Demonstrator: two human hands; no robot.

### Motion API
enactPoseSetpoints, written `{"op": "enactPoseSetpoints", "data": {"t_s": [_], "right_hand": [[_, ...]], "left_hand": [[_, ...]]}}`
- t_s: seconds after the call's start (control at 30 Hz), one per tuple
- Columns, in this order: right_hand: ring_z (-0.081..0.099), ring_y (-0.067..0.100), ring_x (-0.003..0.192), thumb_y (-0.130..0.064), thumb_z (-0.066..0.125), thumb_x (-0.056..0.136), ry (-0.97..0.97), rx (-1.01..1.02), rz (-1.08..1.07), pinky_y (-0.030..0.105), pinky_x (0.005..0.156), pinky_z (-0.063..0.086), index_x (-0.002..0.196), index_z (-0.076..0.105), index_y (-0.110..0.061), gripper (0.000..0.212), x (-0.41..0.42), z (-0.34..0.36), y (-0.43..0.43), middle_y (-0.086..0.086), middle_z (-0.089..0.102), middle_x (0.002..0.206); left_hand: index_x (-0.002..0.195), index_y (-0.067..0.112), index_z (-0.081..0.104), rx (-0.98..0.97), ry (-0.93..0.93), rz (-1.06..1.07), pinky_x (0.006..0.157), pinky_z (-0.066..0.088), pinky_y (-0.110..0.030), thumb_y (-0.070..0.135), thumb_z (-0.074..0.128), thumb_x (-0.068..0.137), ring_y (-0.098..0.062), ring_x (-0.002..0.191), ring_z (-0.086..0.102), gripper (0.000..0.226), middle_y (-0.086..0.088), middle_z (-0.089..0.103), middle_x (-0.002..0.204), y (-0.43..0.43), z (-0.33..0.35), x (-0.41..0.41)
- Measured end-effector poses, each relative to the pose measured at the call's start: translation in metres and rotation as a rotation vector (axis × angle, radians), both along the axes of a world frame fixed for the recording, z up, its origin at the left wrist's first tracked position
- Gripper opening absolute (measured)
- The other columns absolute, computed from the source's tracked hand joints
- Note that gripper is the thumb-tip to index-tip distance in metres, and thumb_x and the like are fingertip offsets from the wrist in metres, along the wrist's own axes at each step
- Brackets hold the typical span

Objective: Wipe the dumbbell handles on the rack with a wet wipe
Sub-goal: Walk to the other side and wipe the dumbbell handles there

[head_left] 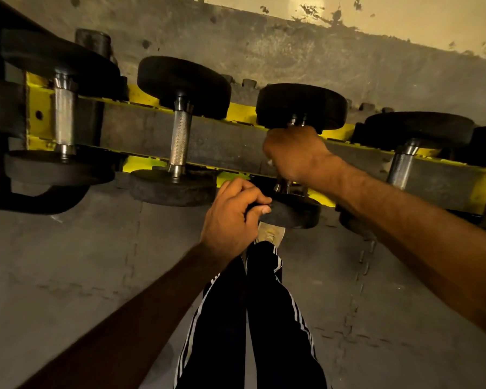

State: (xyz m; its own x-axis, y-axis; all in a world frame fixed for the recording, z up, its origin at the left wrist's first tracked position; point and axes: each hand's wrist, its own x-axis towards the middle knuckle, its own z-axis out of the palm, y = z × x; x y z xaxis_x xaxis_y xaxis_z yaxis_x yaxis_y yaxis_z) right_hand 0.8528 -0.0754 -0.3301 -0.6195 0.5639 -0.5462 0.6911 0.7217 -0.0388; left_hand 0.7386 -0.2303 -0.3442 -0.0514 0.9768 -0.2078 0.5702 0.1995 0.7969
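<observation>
Several black dumbbells lie across a yellow rack (244, 112). My right hand (298, 153) is wrapped around the handle of the third dumbbell (300, 106); a sliver of white wet wipe (270, 162) shows at the edge of its fist, and the handle is almost fully hidden. My left hand (230, 217) grips the near black weight plate (295, 210) of the same dumbbell, thumb on its edge. The neighbouring dumbbell on the left shows its bare knurled steel handle (181, 136).
A larger dumbbell (63, 116) lies at the far left beside a black frame post (0, 113). Another dumbbell (404, 161) lies to the right. My legs in striped black trousers (264, 318) and a shoe (272, 233) stand on grey floor mats below the rack.
</observation>
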Motion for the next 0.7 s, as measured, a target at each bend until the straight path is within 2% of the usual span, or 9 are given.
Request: {"op": "enactPoseSetpoints", "data": {"t_s": [0.07,0.13,0.23,0.37,0.43,0.5,0.6,0.63,0.7], "right_hand": [[0.063,0.033,0.102,-0.012,0.055,0.095,-0.041,-0.050,0.007,0.039,0.075,0.048,0.106,0.064,-0.007,0.016,-0.010,0.001,-0.004,0.010,0.063,0.109],[0.062,0.029,0.102,-0.017,0.053,0.097,-0.029,-0.225,0.086,0.039,0.084,0.048,0.106,0.064,-0.009,0.016,-0.014,0.000,-0.015,0.008,0.062,0.107],[0.056,0.021,0.089,-0.024,0.058,0.095,-0.011,-0.474,0.135,0.029,0.074,0.040,0.091,0.056,-0.022,0.005,-0.003,-0.002,-0.015,0.003,0.054,0.099],[0.057,0.023,0.098,-0.016,0.064,0.087,0.060,-0.394,0.214,0.026,0.073,0.035,0.104,0.062,-0.016,0.017,0.019,-0.011,-0.008,0.004,0.055,0.109],[0.059,0.025,0.099,-0.015,0.063,0.087,0.127,-0.323,0.230,0.026,0.071,0.035,0.103,0.066,-0.012,0.017,0.031,-0.013,-0.006,0.007,0.058,0.110],[0.063,0.027,0.095,-0.011,0.065,0.086,0.312,-0.207,0.073,0.028,0.072,0.044,0.097,0.071,-0.008,0.013,0.046,-0.015,-0.004,0.010,0.061,0.105],[0.062,0.021,0.089,-0.010,0.071,0.085,0.628,-0.076,-0.414,0.032,0.075,0.052,0.089,0.074,-0.009,0.005,0.065,-0.020,-0.023,0.008,0.067,0.096],[0.061,0.018,0.087,-0.009,0.072,0.083,0.646,-0.075,-0.506,0.031,0.074,0.051,0.086,0.072,-0.012,0.004,0.067,-0.020,-0.036,0.006,0.066,0.093],[0.059,0.013,0.079,-0.005,0.074,0.080,0.627,-0.137,-0.607,0.022,0.070,0.047,0.079,0.067,-0.018,0.015,0.068,-0.022,-0.056,-0.001,0.063,0.083]], "left_hand": [[0.087,0.015,0.071,0.004,-0.005,0.007,0.081,0.049,-0.042,0.016,0.070,0.082,-0.020,0.096,0.054,0.006,0.005,0.057,0.094,0.000,0.000,0.001],[0.086,0.015,0.072,0.006,-0.009,0.016,0.082,0.049,-0.042,0.016,0.070,0.081,-0.020,0.096,0.055,0.006,0.004,0.058,0.094,0.001,0.000,0.000],[0.087,0.015,0.072,-0.004,-0.012,0.019,0.084,0.049,-0.042,0.018,0.071,0.080,-0.021,0.097,0.055,0.007,0.005,0.058,0.095,0.001,-0.001,0.000],[0.087,0.016,0.071,0.010,-0.010,0.012,0.083,0.049,-0.042,0.018,0.071,0.081,-0.022,0.097,0.055,0.006,0.004,0.058,0.095,-0.002,-0.003,0.001],[0.087,0.017,0.071,0.004,-0.005,0.010,0.083,0.049,-0.043,0.018,0.071,0.081,-0.022,0.097,0.055,0.007,0.004,0.059,0.095,-0.001,-0.004,0.000],[0.088,0.017,0.071,-0.004,-0.013,0.005,0.081,0.050,-0.043,0.019,0.070,0.082,-0.021,0.098,0.055,0.006,0.005,0.058,0.095,-0.001,-0.005,-0.002],[0.088,0.018,0.071,-0.016,-0.015,0.001,0.078,0.050,-0.044,0.020,0.070,0.083,-0.018,0.098,0.054,0.005,0.006,0.058,0.095,-0.001,-0.004,-0.003],[0.087,0.018,0.071,-0.018,-0.015,0.004,0.078,0.050,-0.044,0.020,0.070,0.083,-0.018,0.098,0.054,0.005,0.006,0.058,0.095,-0.002,-0.004,-0.002],[0.087,0.017,0.071,-0.011,-0.018,0.002,0.078,0.050,-0.044,0.019,0.070,0.083,-0.019,0.098,0.055,0.004,0.005,0.059,0.095,-0.001,-0.004,-0.002]]}}
